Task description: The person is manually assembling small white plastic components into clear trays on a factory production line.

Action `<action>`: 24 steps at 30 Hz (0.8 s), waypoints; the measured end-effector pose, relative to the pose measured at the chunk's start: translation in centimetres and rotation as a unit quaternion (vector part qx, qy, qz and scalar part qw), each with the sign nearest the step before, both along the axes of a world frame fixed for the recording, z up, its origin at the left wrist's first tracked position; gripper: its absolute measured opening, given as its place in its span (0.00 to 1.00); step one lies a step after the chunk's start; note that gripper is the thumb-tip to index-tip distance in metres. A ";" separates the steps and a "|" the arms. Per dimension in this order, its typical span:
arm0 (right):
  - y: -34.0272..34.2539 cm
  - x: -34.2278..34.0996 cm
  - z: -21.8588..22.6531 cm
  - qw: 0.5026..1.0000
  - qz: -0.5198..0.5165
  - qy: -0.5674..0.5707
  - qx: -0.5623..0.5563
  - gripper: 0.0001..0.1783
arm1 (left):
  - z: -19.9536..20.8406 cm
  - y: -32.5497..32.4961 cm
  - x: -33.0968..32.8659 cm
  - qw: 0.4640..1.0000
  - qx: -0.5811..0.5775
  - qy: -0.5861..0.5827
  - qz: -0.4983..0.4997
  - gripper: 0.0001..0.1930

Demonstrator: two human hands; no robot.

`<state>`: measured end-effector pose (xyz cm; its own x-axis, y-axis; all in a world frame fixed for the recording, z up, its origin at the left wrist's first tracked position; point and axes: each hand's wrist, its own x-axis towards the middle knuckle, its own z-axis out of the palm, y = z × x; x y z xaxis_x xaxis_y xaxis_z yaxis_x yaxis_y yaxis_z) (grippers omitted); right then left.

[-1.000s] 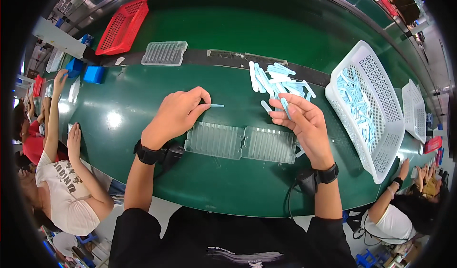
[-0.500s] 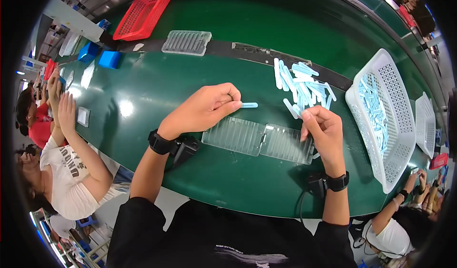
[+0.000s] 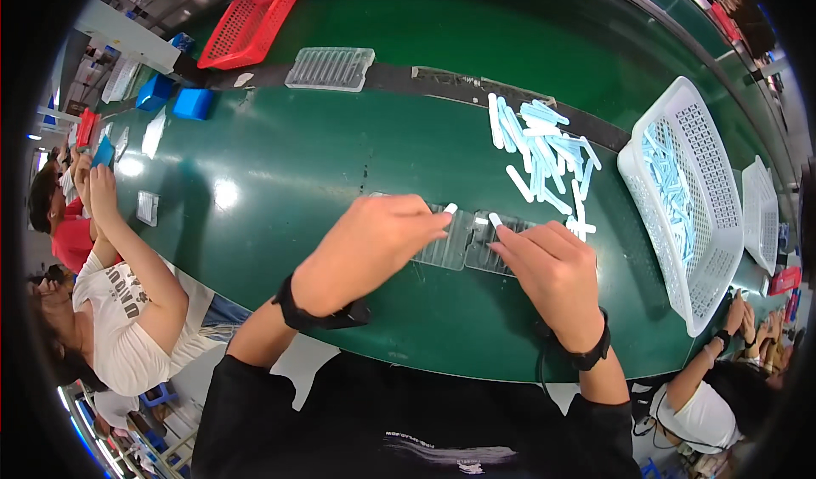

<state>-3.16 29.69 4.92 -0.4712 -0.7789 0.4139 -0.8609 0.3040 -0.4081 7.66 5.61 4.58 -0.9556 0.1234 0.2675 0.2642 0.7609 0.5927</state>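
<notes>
My left hand (image 3: 374, 243) pinches a small slim stick with a rounded white end (image 3: 450, 209) over the left half of a clear ribbed plastic case (image 3: 454, 248). Between the thumb and fingers of my right hand (image 3: 554, 277) is a second white-ended stick (image 3: 495, 220), held above the right half. The case lies unfolded on the green table, partly covered by both hands. Whether either stick touches the case I cannot tell. Beyond my right hand spreads a loose pile of pale blue and white sticks (image 3: 537, 143), with a few stray ones (image 3: 580, 224) nearer that hand.
A white perforated basket (image 3: 631, 173) with many blue sticks stands at right. Another clear case (image 3: 330, 69) and a red basket (image 3: 228, 52) are at the back. Blue blocks (image 3: 194, 103) sit at far left. Co-workers' arms (image 3: 140, 245) reach onto the table at both sides.
Both hands have come over the case, each with a stick. My right hand has left the pile's near edge and moved left; my left hand has come nearer and slightly right.
</notes>
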 end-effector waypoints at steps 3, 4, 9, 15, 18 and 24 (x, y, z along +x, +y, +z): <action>0.1 1.1 -0.4 0.999 0.012 0.023 0.032 0.19 | -0.4 1.6 1.1 0.992 -0.125 0.025 -0.011 0.17; 0.1 1.6 -0.5 0.998 0.017 0.019 0.060 0.19 | -0.4 2.2 1.2 0.987 -0.154 0.036 0.005 0.19; -0.3 3.5 0.3 0.990 -0.033 0.015 0.139 0.23 | -0.3 2.2 2.3 0.985 -0.166 -0.039 -0.021 0.20; 0.5 4.6 -0.3 0.969 0.000 0.122 0.215 0.19 | -0.9 2.1 3.8 0.982 -0.183 -0.047 -0.025 0.20; 0.2 2.7 0.0 0.984 0.023 0.093 0.149 0.12 | 0.7 2.1 2.4 0.982 -0.170 -0.083 -0.026 0.16; -1.2 -3.4 2.0 0.959 -0.125 -0.246 0.069 0.13 | 0.1 -0.7 -7.8 0.996 -0.071 0.025 0.052 0.09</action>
